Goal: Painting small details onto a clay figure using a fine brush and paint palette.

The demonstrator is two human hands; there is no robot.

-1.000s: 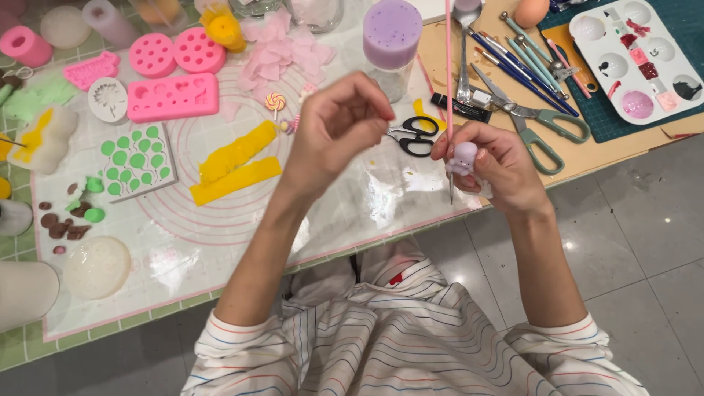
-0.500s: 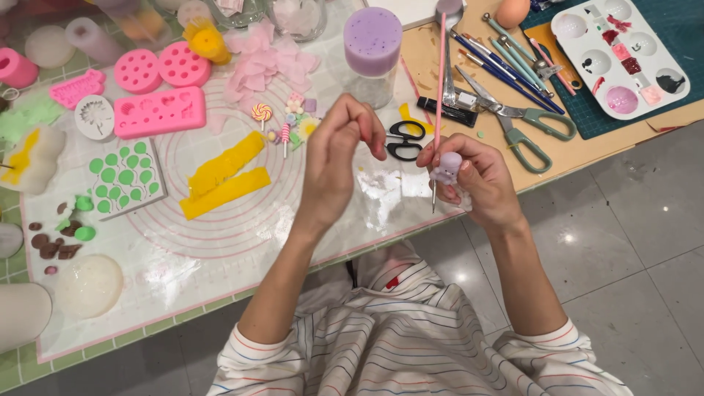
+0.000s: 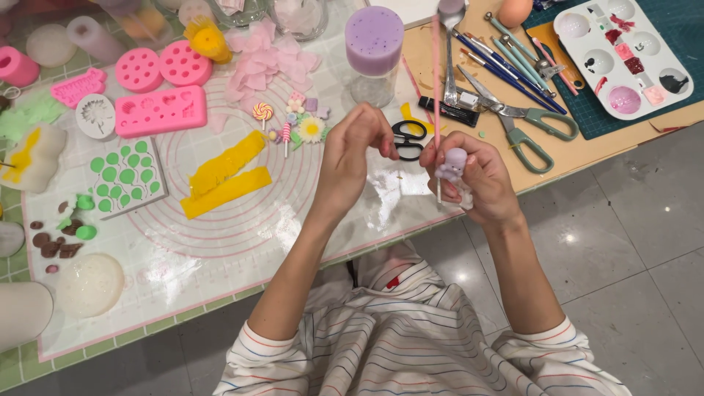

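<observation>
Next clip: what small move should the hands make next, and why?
Probably bring the left hand across to the small lilac figure that the right hand holds together with a thin pink stick. The left fingertips are pinched together as if holding a tiny piece, too small to make out, and sit just apart from the figure.

Lilac figurine [image 3: 453,164], pink brush handle [image 3: 435,81], yellow strips [image 3: 224,174], green-dotted tile [image 3: 125,174], striped white shirt [image 3: 411,345].

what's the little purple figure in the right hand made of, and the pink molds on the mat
The purple figure in the right hand looks like soft matte clay: rounded, dull, hand-shaped lumps. The pink molds look like flexible silicone: smooth, uniform colour, with sunken cavities. Neither is certain.
</observation>
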